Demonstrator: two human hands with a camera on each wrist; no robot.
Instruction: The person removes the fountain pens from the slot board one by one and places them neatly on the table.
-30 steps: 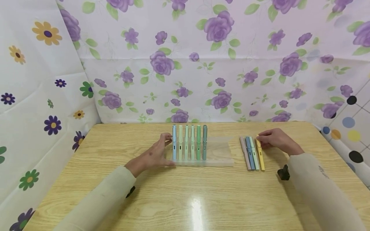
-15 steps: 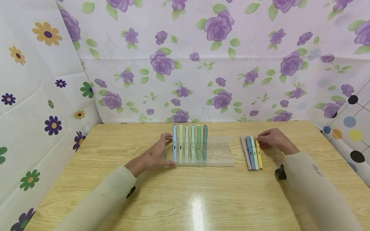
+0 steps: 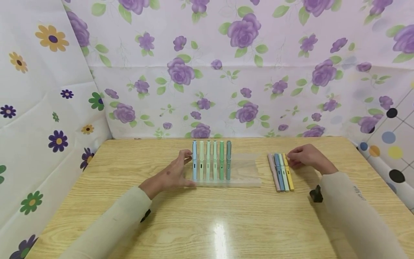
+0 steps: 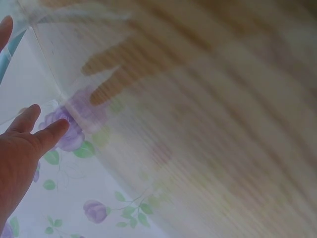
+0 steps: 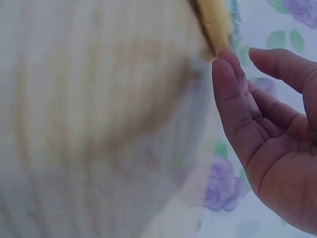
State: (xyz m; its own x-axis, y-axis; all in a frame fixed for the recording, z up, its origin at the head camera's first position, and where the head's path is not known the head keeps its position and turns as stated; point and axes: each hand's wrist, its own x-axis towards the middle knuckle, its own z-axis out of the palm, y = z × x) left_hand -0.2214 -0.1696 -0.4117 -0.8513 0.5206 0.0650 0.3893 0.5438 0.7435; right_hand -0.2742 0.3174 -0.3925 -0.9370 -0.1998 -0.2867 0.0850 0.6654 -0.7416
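A clear plastic pen stand (image 3: 245, 169) stands mid-table, with several upright pens in its left part, from a light blue pen (image 3: 194, 160) to a dark grey-green pen (image 3: 228, 160). My left hand (image 3: 173, 172) holds the stand's left end, thumb at the front edge and fingers farther back. To the right lie a pinkish pen (image 3: 274, 172), a blue pen (image 3: 279, 172), a pale mint pen (image 3: 285, 174) and a yellow pen (image 3: 289, 176), side by side. My right hand (image 3: 305, 157) touches the yellow pen's upper end with its fingertips; the right wrist view shows the thumb apart from it.
The wooden table (image 3: 181, 219) reaches back to a wall covered in purple-flowered cloth (image 3: 207, 82). A white flowered sheet (image 3: 58, 118) hangs at the left, and a dotted cloth (image 3: 396, 151) at the right.
The yellow pen has shifted left, closing its gap to the mint pen, with my right hand following it. My left hand and the stand stay where they were.
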